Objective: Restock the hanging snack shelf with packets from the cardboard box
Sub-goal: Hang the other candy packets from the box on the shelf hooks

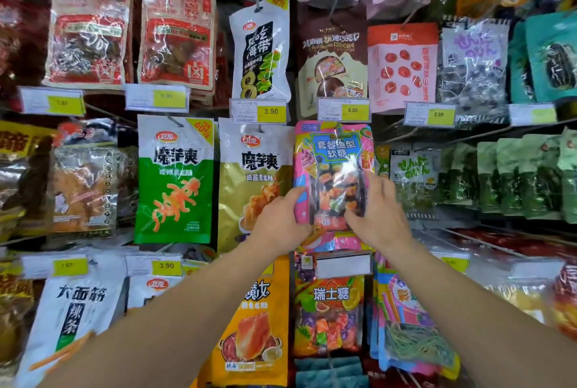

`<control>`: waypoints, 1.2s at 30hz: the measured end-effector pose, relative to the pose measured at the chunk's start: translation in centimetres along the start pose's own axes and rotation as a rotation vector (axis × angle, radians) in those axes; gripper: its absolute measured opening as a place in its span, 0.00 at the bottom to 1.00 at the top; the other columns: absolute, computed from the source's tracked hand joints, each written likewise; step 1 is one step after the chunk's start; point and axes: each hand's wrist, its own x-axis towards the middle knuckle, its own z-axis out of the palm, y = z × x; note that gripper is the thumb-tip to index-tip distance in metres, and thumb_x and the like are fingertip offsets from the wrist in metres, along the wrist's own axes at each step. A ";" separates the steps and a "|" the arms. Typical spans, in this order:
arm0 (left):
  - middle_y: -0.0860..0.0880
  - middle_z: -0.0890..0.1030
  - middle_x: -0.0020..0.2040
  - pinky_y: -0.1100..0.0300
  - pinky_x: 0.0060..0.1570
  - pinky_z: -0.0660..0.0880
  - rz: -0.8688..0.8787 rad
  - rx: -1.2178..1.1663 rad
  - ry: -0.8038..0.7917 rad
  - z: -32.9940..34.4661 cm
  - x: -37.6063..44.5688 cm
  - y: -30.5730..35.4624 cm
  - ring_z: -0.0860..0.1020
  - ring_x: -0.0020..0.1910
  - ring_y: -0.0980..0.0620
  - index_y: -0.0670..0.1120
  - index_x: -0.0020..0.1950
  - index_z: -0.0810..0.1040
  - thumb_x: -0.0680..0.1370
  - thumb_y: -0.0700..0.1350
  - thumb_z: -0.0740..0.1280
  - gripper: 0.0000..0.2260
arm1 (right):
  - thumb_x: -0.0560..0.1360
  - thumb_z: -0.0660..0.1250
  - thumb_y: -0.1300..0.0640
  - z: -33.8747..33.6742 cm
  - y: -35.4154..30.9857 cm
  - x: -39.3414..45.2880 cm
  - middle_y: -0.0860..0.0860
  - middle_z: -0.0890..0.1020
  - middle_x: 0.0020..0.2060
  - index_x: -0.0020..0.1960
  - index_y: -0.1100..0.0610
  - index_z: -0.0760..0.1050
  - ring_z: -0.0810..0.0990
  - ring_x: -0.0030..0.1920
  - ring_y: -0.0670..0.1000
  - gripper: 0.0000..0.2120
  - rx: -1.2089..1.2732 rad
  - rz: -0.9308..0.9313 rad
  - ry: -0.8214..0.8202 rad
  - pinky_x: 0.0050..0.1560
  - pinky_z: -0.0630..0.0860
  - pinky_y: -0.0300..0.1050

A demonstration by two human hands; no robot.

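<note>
Far left of frame: red packets (87,33) hang in the upper left above yellow price tags; the outermost packs there are blurred and cut by the edge, and I cannot read them.
Left of centre: a green-and-white packet (175,179) and an olive-and-white packet (254,184) hang side by side, both pegs looking full.
Left hand: the left hand (282,220) grips the lower left edge of the pink candy packet (334,169); thumb on the front, fingers curled behind and hidden.
Task's thing: the pink candy packet sits at mid-frame centre, upright, its top just under the 5.00 price tag (343,109); more of the same pink packets show behind and below it.
Right hand: the right hand (379,212) holds the packet's lower right corner; fingers narrow and wrapped round its edge.
Right of centre: green seaweed packs (512,175) fill the row to the right, smeared by blur.
Progress: judging from the full rows, most pegs seem stocked; this packet appears to be going onto its peg, though whether the hole has caught the hook I cannot tell, since the hook is hidden.
Left to do: unknown; the cardboard box is out of frame, so the remaining stock cannot be judged.
</note>
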 end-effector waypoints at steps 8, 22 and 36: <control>0.44 0.76 0.67 0.58 0.59 0.68 0.083 -0.043 -0.033 -3.7 -5.7 -0.9 0.73 0.65 0.44 0.46 0.75 0.66 0.75 0.47 0.70 0.30 | 0.75 0.70 0.48 -0.4 -4.6 -6.3 0.57 0.61 0.73 0.77 0.55 0.58 0.66 0.69 0.64 0.36 -0.154 0.020 -0.036 0.66 0.68 0.56; 0.46 0.74 0.71 0.55 0.61 0.71 -0.105 -0.058 -0.344 -6.8 -28.9 -13.7 0.76 0.65 0.45 0.47 0.75 0.67 0.77 0.50 0.69 0.28 | 0.75 0.70 0.46 10.2 -12.5 -31.7 0.55 0.64 0.72 0.78 0.57 0.58 0.66 0.71 0.60 0.38 -0.182 0.053 -0.507 0.71 0.67 0.54; 0.46 0.74 0.70 0.55 0.59 0.72 -0.601 0.040 -0.674 1.4 -52.5 -23.9 0.77 0.63 0.44 0.50 0.75 0.67 0.77 0.51 0.68 0.27 | 0.74 0.68 0.46 22.2 -9.4 -55.8 0.55 0.69 0.67 0.71 0.59 0.66 0.69 0.67 0.61 0.30 -0.071 0.114 -1.085 0.65 0.69 0.52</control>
